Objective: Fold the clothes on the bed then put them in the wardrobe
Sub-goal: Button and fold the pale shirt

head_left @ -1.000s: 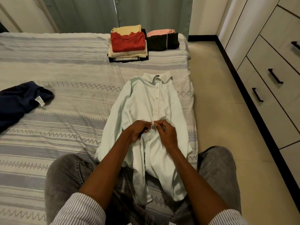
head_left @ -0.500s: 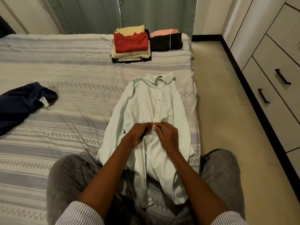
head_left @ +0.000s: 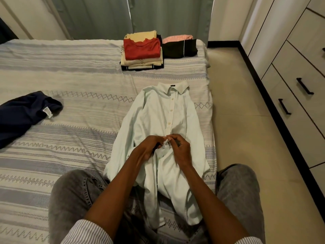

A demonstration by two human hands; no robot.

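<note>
1. A bed (head_left: 73, 88) under a striped, patterned cover fills most of the frame, with grey-green curtains (head_left: 133, 14) hanging behind its far end.
2. A pale wardrobe (head_left: 295, 71) with black bar handles runs along the right side, across a strip of tiled floor (head_left: 242, 120).
3. A person in grey jeans (head_left: 70, 199) sits at the near end of the bed, striped shirt cuffs showing at the bottom edge.
4. A pale mint button-up shirt (head_left: 158, 111) lies face up on the bed in front of the person, collar pointing away, its lower part draped toward the lap; its upper buttons are fastened.
5. A crumpled navy garment (head_left: 21, 113) with a white label lies well apart at the left edge of the bed.
6. A folded stack (head_left: 142, 50) topped in red and cream sits at the far end, just beside a folded black and pink pile (head_left: 179, 47).
7. The left hand (head_left: 149, 147) and right hand (head_left: 181, 148) meet at the shirt's front placket, the fingers of each curled and pinching the fabric edges together.
</note>
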